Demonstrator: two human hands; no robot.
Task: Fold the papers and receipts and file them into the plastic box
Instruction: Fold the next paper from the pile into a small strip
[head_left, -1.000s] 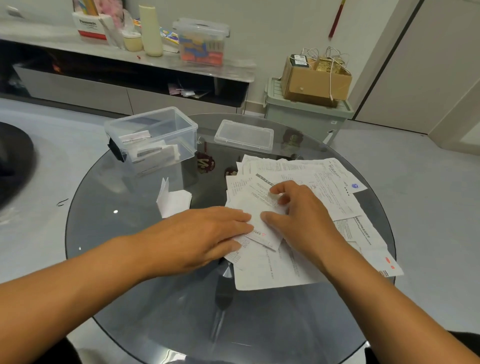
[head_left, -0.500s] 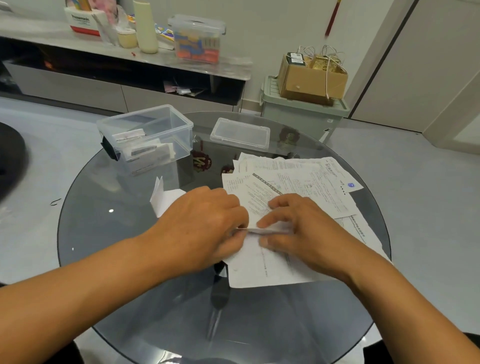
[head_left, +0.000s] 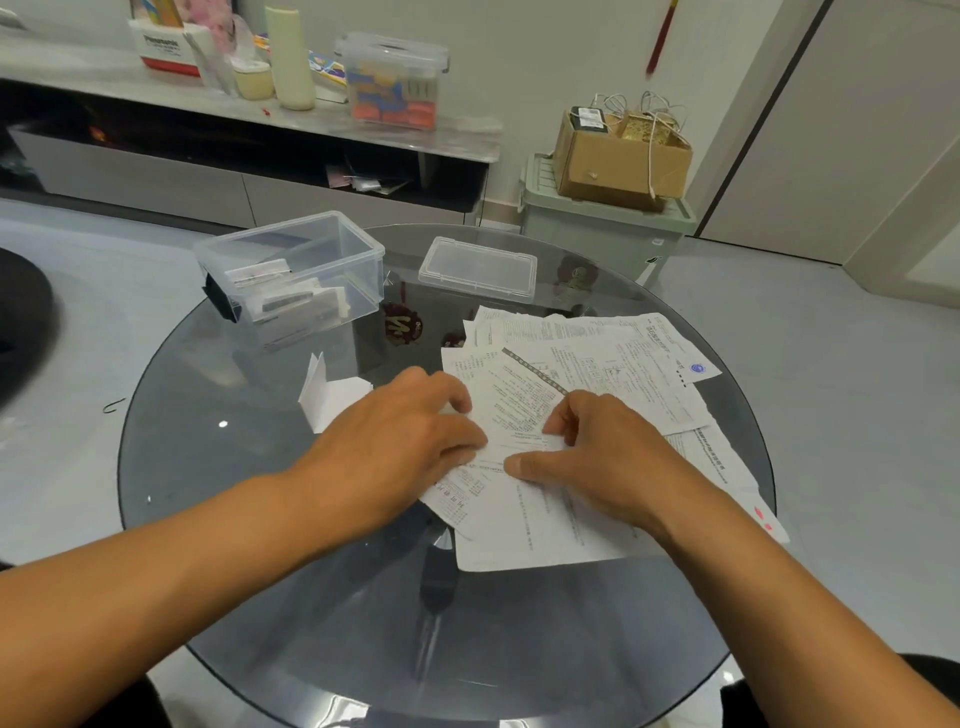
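Receipt (head_left: 511, 439) lies on the paper pile (head_left: 597, 374) mid-bench (head_left: 260, 519), left hand (head_left: 400, 447) and right hand (head_left: 602, 457) both in a curled-finger grip pinching its edges, probably creasing a fold, plastic box (head_left: 291, 275) open nearby for filing.

Home living room. Round smoked-glass surface (head_left: 260, 545) at frame centre on pale tiled floor (head_left: 857, 364). Upper left: long low white TV-style cabinet (head_left: 156, 176) topped with household clutter. Upper right: pale green lidded storage bin (head_left: 597, 234) carrying a brown cardboard box (head_left: 618, 156).
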